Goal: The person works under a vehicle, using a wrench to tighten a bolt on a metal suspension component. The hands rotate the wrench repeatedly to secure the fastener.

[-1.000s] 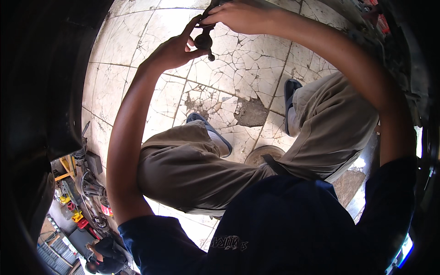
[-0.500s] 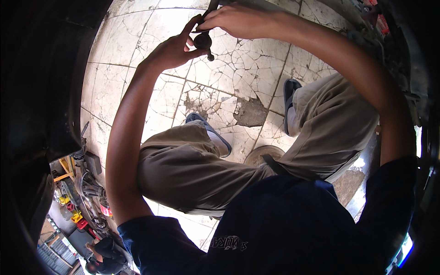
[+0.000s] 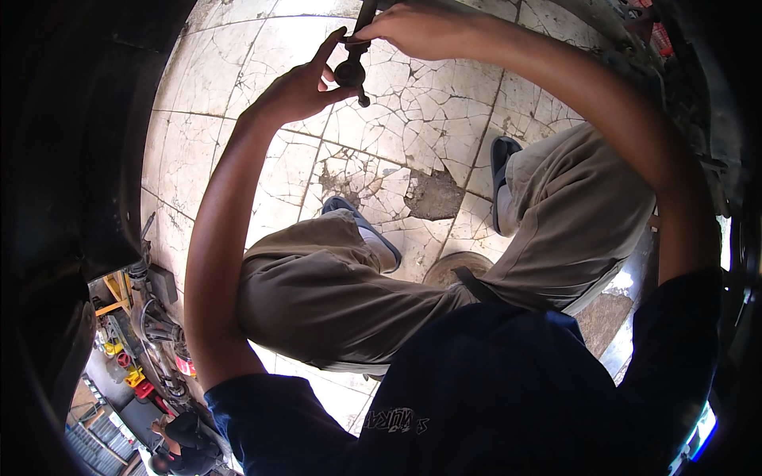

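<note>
At the top of the view I hold a dark metal rod part [image 3: 349, 73] with a round joint and a short stud at its lower end; it runs upward out of the picture. My left hand [image 3: 305, 87] has its fingers around the round joint, index finger raised along its left side and thumb toward the stud. Above that, my right hand [image 3: 413, 32] reaches in from the right, its fingertips closed on the rod just over the joint, partly hiding it.
Cracked white tiles [image 3: 254, 63] cover the floor beneath my sandalled feet, with a round worn object [image 3: 452, 262] between my legs. Metal parts and tools [image 3: 151, 325] lie along the lower left, near another person [image 3: 190, 440]. Dark bodywork [image 3: 79, 159] fills the left edge; clutter lines the right.
My right hand dipped slightly half a second ago and is now a little higher on the rod again. My left hand and the rod part have barely moved.
</note>
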### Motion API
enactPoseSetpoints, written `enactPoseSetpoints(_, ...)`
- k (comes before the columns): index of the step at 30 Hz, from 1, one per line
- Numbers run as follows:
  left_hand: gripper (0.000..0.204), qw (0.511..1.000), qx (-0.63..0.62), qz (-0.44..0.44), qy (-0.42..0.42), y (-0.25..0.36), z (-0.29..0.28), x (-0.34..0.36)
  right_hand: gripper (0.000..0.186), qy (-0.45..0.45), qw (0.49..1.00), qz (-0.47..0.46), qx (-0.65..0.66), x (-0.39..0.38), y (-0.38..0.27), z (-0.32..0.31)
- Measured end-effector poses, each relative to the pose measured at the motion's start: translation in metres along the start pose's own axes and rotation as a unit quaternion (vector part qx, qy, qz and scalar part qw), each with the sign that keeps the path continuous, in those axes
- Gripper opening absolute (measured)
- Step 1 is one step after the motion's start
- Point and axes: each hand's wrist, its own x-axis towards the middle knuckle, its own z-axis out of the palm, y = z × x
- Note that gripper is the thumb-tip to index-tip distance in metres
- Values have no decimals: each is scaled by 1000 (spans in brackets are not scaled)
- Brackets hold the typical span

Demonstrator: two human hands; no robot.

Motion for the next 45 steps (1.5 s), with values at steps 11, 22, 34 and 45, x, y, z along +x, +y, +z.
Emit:
enactPoseSetpoints(11,96,1000,3,-15,0,-2,1,-8,34,-52,993,94,52,-9,-53,-26)
enactPoseSetpoints(22,97,1000,19,-14,-4,3,-2,-2,35,-13,997,49,67,-1,-8,-6)
enactPoseSetpoints(34,96,999,20,-20,-15,10,-4,-3,34,-32,998,19,60,-6,7,-7)
enactPoseSetpoints(45,97,1000,13,-21,-15,11,-5,-5,35,-61,994,-9,88,-3,2,-16)
